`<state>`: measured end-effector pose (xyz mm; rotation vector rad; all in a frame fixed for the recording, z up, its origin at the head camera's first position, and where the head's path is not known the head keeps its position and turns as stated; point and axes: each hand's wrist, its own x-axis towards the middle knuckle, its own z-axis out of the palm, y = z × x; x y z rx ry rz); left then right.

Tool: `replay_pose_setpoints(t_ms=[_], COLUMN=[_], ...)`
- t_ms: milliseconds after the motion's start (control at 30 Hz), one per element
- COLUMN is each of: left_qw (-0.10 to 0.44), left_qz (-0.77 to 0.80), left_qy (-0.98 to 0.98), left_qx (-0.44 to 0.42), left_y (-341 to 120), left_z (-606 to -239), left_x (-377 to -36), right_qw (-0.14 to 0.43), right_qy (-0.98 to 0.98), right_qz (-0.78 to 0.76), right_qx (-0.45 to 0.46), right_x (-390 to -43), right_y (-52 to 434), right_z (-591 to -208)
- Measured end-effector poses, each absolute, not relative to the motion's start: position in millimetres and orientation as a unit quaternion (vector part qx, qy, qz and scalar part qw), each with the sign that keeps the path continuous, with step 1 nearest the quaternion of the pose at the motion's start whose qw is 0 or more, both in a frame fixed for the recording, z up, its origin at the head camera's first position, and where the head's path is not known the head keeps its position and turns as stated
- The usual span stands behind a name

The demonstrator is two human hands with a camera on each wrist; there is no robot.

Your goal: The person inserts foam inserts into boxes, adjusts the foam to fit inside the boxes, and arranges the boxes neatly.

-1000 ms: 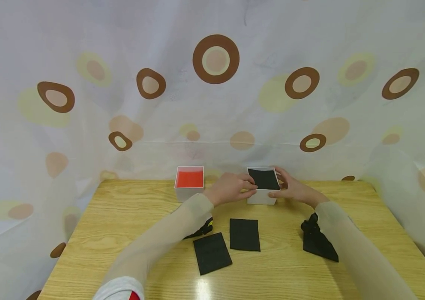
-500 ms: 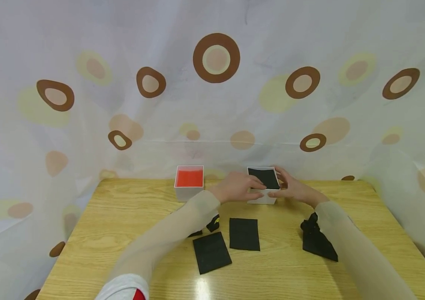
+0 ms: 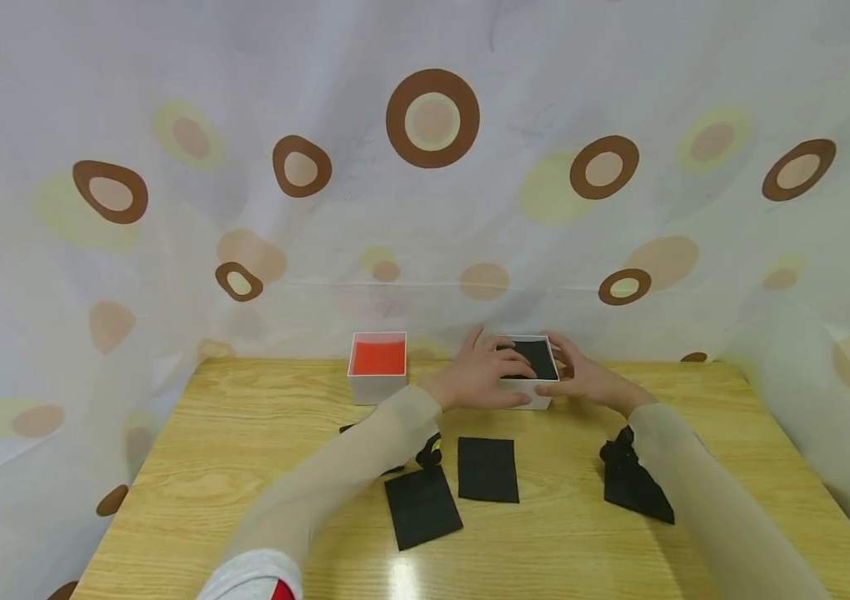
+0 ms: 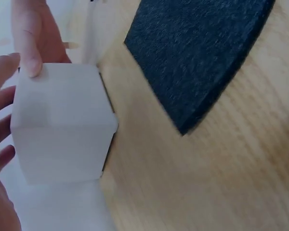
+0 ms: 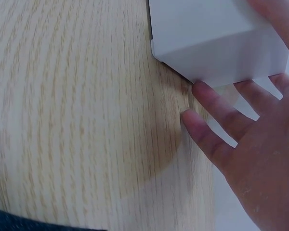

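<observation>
Below the splayed left hand (image 3: 479, 377), flat black fabric (image 3: 542, 357) lies inside a square white box (image 4: 62, 103); the right hand (image 3: 588, 383) grips its right.

Honestly can't tell if it's a home or a lab, just a little screened-off nook: pale sheeting (image 3: 425, 237) spotted brown and yellow hangs behind the table (image 3: 567, 483) and along both its sides, and the table's plain yellowish wood-grain.
</observation>
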<state>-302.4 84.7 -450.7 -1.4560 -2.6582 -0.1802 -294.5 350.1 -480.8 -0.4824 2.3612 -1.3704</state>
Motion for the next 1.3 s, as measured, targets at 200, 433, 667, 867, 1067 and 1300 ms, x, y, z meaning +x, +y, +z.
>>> replay_pose_setpoints(t_ms=[200,433,667,867,1067,1300], left_qw=[0.045,0.041,0.089,0.107,0.108,0.082], left_qz=[-0.076,-0.069,-0.052,-0.004,0.036,0.026], left_qy=[-0.875,-0.88,-0.906,-0.905,-0.906,-0.9], left_qx=[-0.476,-0.469,-0.411,-0.411,-0.407,-0.428], left_y=[85.3,85.9,77.0,74.1,81.9,88.3], left_z=[-457.5,-458.1,-459.7,-458.7,-456.2,-456.2], left_x=[-303.0,-305.3,-311.0,-313.9,-317.0,-317.8], right_qw=[0.181,0.178,0.179,0.179,0.173,0.184], right_qy=[0.838,0.842,0.839,0.841,0.843,0.834], right_qz=[-0.485,-0.48,-0.485,-0.484,-0.483,-0.492], right_qx=[-0.172,-0.171,-0.168,-0.161,-0.163,-0.168], right_x=[-294.3,-296.9,-296.7,-295.4,-295.4,-297.4], right_y=[349.5,349.6,348.4,347.7,349.6,352.0], right_z=[-481.7,-483.6,-482.3,-481.4,-482.4,-487.0])
